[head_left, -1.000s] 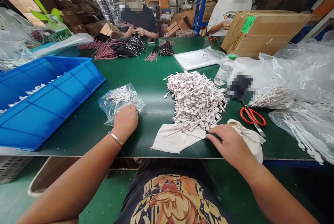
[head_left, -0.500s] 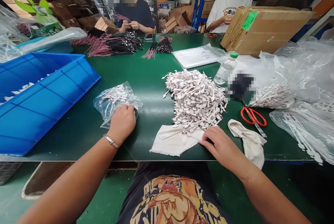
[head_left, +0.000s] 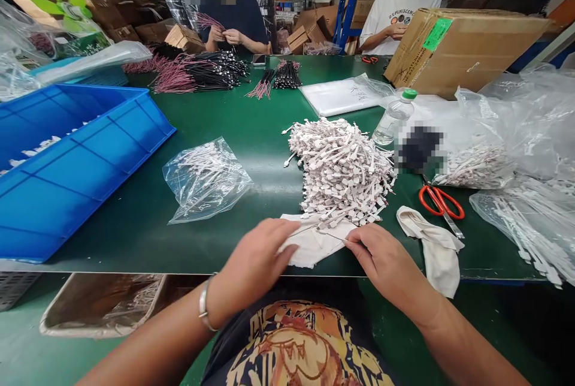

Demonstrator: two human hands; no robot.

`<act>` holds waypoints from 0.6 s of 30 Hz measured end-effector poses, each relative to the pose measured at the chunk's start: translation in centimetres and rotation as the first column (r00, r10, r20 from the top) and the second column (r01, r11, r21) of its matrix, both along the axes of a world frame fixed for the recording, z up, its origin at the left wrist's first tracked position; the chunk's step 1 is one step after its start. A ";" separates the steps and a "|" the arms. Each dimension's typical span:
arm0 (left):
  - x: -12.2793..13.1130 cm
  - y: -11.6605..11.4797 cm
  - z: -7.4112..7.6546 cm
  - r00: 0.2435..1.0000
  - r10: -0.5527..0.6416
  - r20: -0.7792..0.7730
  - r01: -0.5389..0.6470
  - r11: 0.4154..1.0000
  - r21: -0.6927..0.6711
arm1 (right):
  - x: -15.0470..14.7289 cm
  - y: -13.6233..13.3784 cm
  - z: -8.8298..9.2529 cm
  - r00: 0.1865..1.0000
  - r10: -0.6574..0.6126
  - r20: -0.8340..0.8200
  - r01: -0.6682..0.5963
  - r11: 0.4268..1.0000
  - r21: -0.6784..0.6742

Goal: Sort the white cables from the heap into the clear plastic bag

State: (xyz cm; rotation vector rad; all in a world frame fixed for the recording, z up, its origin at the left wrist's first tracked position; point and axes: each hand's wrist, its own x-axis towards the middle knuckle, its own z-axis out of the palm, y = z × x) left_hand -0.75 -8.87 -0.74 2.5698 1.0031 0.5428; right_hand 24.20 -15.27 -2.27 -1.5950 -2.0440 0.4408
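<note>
My left hand [head_left: 265,257] is over the left side of a white cloth [head_left: 308,254], thumb and fingers apart with nothing seen between them. At the cloth's right edge my right hand [head_left: 381,260] pinches a slim dark metal tool [head_left: 331,235], whose tip points left above the cloth; its exact kind is too small to tell. Just beyond the cloth rises a heap of short white cables with connectors [head_left: 345,170], some lying on the cloth's far edge. Left of the heap, a clear plastic bag [head_left: 206,179] lies with similar white cables inside.
A blue bin [head_left: 81,176] holding white pieces stands at left. Red-handled scissors [head_left: 442,203], a crumpled white cloth [head_left: 433,251] and bagged cables [head_left: 525,230] lie right. Behind are a bottle [head_left: 393,122], a carton [head_left: 462,53] and black-pink wire bundles [head_left: 202,71]. Two people sit opposite.
My left hand has let go of the clear bag and moved right to the white cloth. My right hand stays at the cloth's right edge, and the slim tool now shows from its fingers.
</note>
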 end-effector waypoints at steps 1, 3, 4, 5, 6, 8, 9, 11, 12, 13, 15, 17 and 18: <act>0.9 -0.5 -0.2 0.997 -0.063 0.051 0.066 0.997 -0.041 | -0.2 0.0 0.1 1.000 0.005 -0.026 -0.005 1.000 -0.020; 2.2 -0.9 -0.8 0.981 -0.122 0.152 0.138 0.985 -0.101 | -0.6 0.0 0.5 0.995 0.010 -0.102 -0.018 0.997 -0.078; 2.5 -0.8 -1.0 0.973 -0.118 0.197 0.145 0.980 -0.133 | -0.8 0.0 0.6 0.988 0.009 -0.151 -0.027 0.993 -0.116; 2.7 -0.8 -1.2 0.967 -0.096 0.234 0.139 0.974 -0.177 | -0.9 -0.1 0.7 0.979 0.002 -0.205 -0.035 0.987 -0.155; 2.7 -0.7 -1.3 0.963 -0.061 0.264 0.126 0.963 -0.237 | -1.0 -0.1 0.8 0.966 -0.014 -0.258 -0.037 0.980 -0.194; 2.5 -0.5 -1.3 0.952 0.012 0.304 0.106 0.924 -0.368 | -1.2 -0.2 0.8 0.934 -0.068 -0.352 -0.027 0.966 -0.258; 2.4 -0.5 -1.2 0.946 0.039 0.320 0.105 0.900 -0.422 | -1.3 -0.3 0.7 0.914 -0.101 -0.393 -0.016 0.959 -0.283; 2.2 -0.6 -1.1 0.935 0.072 0.347 0.114 0.865 -0.488 | -1.4 -0.4 0.3 0.872 -0.157 -0.463 -0.001 0.946 -0.323; 2.1 -0.6 -1.1 0.933 0.077 0.352 0.118 0.858 -0.499 | -1.5 -0.4 0.1 0.851 -0.176 -0.495 -0.002 0.941 -0.337; 2.0 -0.7 -1.0 0.933 0.078 0.352 0.118 0.857 -0.502 | -1.6 -0.4 -0.1 0.831 -0.188 -0.524 -0.007 0.937 -0.348; 2.0 -0.8 -1.0 0.932 0.084 0.352 0.113 0.857 -0.503 | -1.8 -0.6 -0.5 0.796 -0.207 -0.569 -0.013 0.934 -0.358; 2.0 -0.9 -1.0 0.927 0.104 0.359 0.100 0.857 -0.505 | -1.9 -0.7 -0.8 0.778 -0.216 -0.591 -0.004 0.938 -0.347; 2.0 -0.9 -1.0 0.924 0.120 0.364 0.091 0.853 -0.513 | -2.0 -0.8 -0.8 0.779 -0.213 -0.590 0.002 0.942 -0.337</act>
